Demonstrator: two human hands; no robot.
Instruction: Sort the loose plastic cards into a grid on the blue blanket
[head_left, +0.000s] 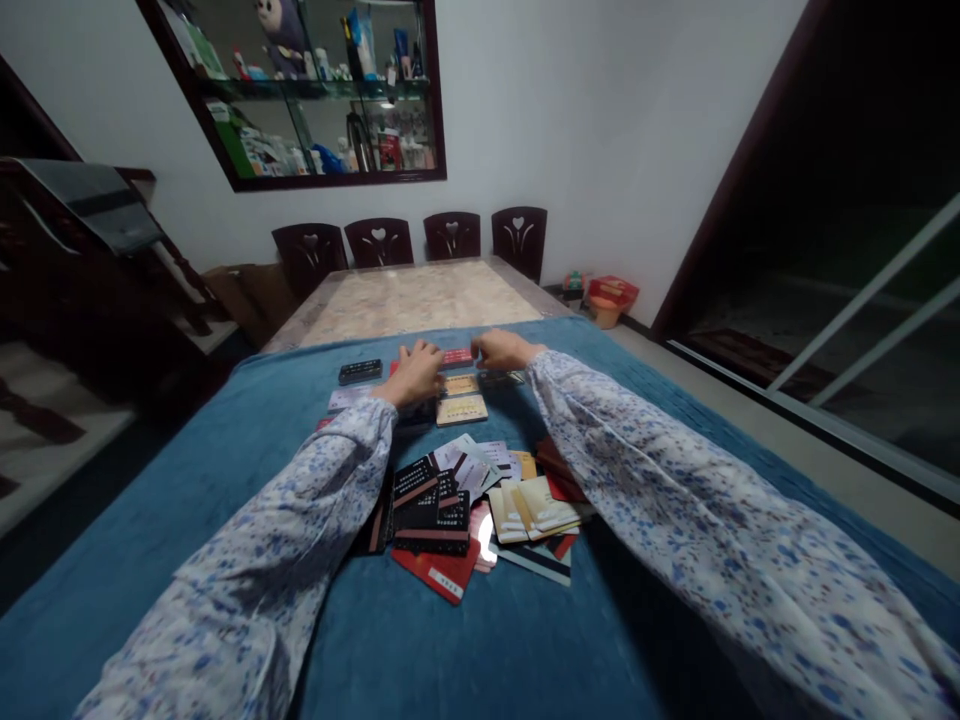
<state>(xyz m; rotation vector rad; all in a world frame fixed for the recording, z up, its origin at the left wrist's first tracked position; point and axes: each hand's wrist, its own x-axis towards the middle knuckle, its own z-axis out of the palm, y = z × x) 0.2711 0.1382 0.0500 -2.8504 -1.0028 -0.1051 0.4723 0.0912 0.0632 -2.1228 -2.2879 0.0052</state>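
Observation:
At the far part of the cloth a stack of red cards (457, 357) lies between my two hands. My left hand (415, 375) reaches over neighbouring stacks, its bent fingers at the left edge of the red stack. Against the opposite edge are the curled fingers of my right hand (504, 350); its fingertips are partly hidden. Closer to me are stacks of gold cards (462, 409), and a black stack (360, 371) stands to the left. Loose black cards (431, 515), cream cards (536, 505), silver cards (469, 462) and a red card (442, 572) overlap in a spread pile between my forearms.
A blue cloth (360, 640) covers the near part of the table (427, 295). Several dark chairs (519, 240) line its far side. A glass-shelved cabinet (322, 90) is set in the wall, and a red bag (613, 292) rests on the floor at right.

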